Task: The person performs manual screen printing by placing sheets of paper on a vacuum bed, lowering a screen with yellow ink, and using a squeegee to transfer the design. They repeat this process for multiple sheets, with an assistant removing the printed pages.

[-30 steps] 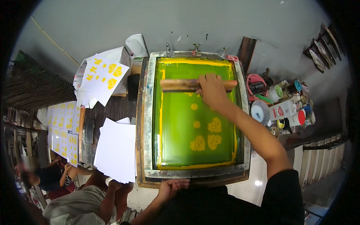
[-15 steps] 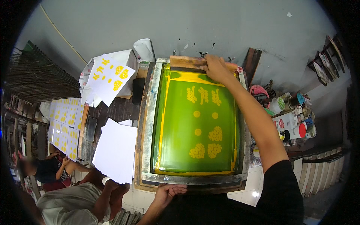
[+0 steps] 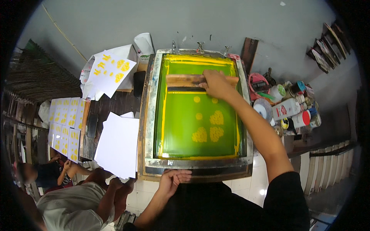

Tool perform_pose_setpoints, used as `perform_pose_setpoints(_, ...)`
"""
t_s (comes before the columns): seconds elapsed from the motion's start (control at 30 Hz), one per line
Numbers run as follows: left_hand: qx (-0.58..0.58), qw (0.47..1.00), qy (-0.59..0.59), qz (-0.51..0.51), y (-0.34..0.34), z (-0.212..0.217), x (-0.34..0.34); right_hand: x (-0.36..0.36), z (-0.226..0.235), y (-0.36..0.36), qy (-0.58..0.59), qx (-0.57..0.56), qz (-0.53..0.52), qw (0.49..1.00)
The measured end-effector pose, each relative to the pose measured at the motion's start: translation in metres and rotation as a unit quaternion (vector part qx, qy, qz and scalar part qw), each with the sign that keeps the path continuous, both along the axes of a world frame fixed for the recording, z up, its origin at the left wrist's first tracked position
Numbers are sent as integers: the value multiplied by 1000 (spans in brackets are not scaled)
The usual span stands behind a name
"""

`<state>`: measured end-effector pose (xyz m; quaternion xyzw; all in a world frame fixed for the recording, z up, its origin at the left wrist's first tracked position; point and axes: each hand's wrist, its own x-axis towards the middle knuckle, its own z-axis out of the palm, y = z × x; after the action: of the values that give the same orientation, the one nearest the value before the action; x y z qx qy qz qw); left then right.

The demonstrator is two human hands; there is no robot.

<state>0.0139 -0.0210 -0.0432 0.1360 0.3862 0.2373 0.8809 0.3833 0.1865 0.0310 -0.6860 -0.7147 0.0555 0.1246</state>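
Low in the frame, the left hand (image 3: 174, 179) is resting open on the frame (image 3: 194, 166) near edge. Farther up, the right hand (image 3: 216, 84) is gripping the squeegee (image 3: 185, 80), lying crosswise above the yellow prints.

We see a dark wooden table (image 3: 111, 106) carrying the screen frame (image 3: 151, 115) at its centre. At nine o'clock lies a stack of blank white sheets (image 3: 117, 144) — at ten o'clock, printed sheets (image 3: 108, 73) with yellow marks. At three o'clock, paint cans (image 3: 295, 111) crowd together.
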Motion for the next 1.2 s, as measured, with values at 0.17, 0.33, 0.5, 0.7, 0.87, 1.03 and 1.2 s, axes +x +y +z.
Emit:
perform_pose_setpoints(0.17, 11, 999, -35, 1, -1, -10, -3, -55, -4, -116, -4, 20, 8, 1000)
perform_pose_setpoints(0.33, -11, 997, -69, -18, 4, -14, -5, -113, 12, -216, 30, 63, 16, 997)
perform_pose_setpoints(0.5, -4, 965, -263, -8, 10, 26, -4, -128, 74, -233, -5, 207, -14, 978)
perform_pose_setpoints(0.7, 361, 925, -83, -78, 94, 71, 38, -84, 180, -181, -37, 344, -23, 938)
perform_pose_setpoints(0.87, 644, 473, 583, -149, 157, 30, 78, -58, 277, -111, -106, 460, 8, 882)
perform_pose_setpoints(1.03, 586, 472, 631, -185, 163, 9, 28, -52, 317, -86, -44, 341, -112, 932)
perform_pose_setpoints(1.2, 428, 705, 530, -199, 184, 7, -62, -55, 333, -69, -26, 361, -125, 924)
